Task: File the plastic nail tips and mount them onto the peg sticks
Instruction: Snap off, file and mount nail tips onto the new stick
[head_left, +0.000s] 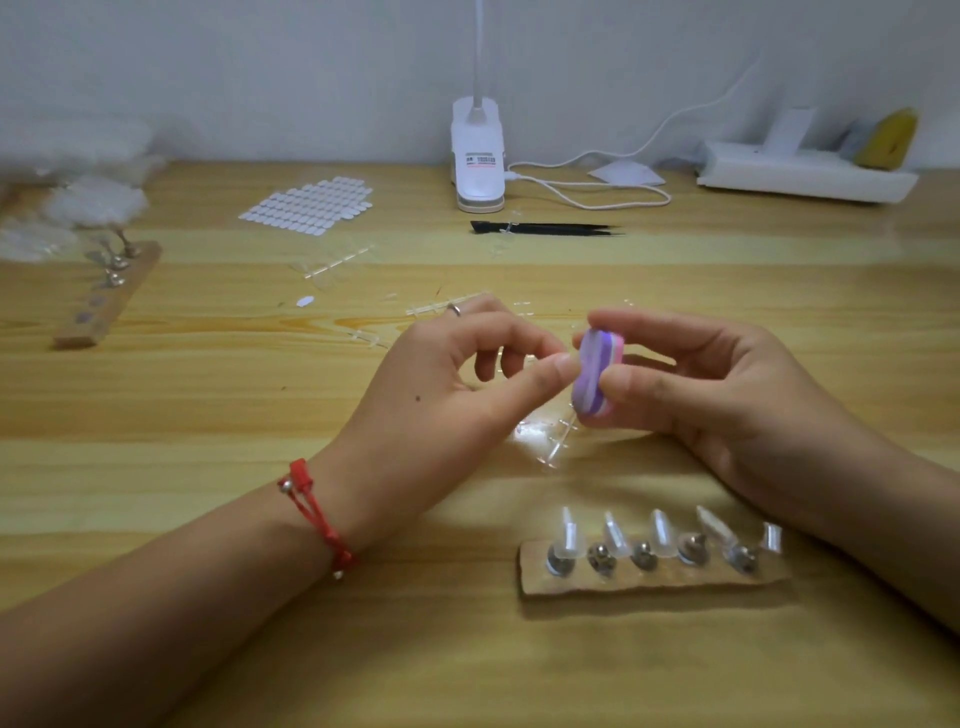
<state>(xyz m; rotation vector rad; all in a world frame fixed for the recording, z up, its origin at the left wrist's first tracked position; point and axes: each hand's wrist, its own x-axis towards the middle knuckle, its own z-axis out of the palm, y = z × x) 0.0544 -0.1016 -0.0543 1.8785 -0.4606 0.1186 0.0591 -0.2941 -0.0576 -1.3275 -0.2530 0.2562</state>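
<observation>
My right hand (727, 400) grips a small purple and pink nail file block (595, 376) between thumb and fingers above the table's middle. My left hand (462, 384) pinches a clear nail tip (566, 358) between thumb and forefinger, pressed against the block; the tip is mostly hidden. Nearer to me lies a wooden base (649, 571) with several peg sticks, clear nail tips (662, 535) mounted on them. Clear plastic sprues with tips (550, 436) lie under my hands.
A second wooden peg base (104, 296) lies at the left. A sheet of white adhesive tabs (311, 202), black tweezers (545, 227), a white clip lamp (478, 156) with its cable and a white box (805, 176) sit at the back. Clear bags (78, 197) are far left.
</observation>
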